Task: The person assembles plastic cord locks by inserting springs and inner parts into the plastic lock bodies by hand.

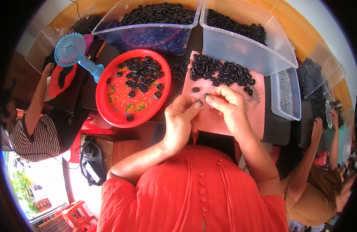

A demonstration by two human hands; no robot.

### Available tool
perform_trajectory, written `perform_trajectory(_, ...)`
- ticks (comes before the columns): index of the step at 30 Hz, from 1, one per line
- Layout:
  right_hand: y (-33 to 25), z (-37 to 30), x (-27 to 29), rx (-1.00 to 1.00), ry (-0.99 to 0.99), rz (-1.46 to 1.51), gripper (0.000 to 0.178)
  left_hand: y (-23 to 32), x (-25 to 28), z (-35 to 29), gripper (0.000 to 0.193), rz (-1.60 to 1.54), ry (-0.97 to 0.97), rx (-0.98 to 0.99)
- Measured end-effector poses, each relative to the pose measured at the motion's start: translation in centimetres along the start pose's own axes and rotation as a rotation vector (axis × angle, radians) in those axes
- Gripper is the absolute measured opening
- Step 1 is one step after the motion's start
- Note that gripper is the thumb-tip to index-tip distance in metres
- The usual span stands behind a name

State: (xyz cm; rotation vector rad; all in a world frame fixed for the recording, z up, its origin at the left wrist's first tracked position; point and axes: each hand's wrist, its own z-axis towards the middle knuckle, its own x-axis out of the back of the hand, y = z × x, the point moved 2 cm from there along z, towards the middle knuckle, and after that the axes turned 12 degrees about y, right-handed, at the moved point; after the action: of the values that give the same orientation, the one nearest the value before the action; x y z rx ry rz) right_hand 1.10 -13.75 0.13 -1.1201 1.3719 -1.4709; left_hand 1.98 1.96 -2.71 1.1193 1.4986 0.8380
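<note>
My left hand (180, 119) pinches a small black part (199, 102) between thumb and forefinger, above a pink sheet (246, 125). Close beside it, the fingertips of my right hand (231, 109) are closed on another small black part (206, 95). Something thin seems to run between the two parts; it is too small to make out. One loose black oval piece (195, 89) lies just beyond my fingers. Past it spreads a pile of black oval pieces with holes (221, 71). Small grey pins (255, 96) are scattered right of my right hand.
A red round tray (104, 101) with black pieces stands left. Two clear bins (155, 26) (240, 54) of black pieces line the back. A smaller bin (277, 101) holds grey pins. A blue fan (71, 50) lies far left. People work on both sides.
</note>
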Motion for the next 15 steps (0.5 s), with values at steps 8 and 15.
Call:
perform_trajectory(8,0.2,-0.3,-0.4,0.038,0.009,0.009,0.015,-0.1,0.2,0.1,0.007,0.031,-0.013,-0.011)
perform_trajectory(15,0.9,-0.1,0.0,-0.003,-0.082,0.051,0.012,0.1,0.1,0.0,0.007,0.02,-0.021,0.0)
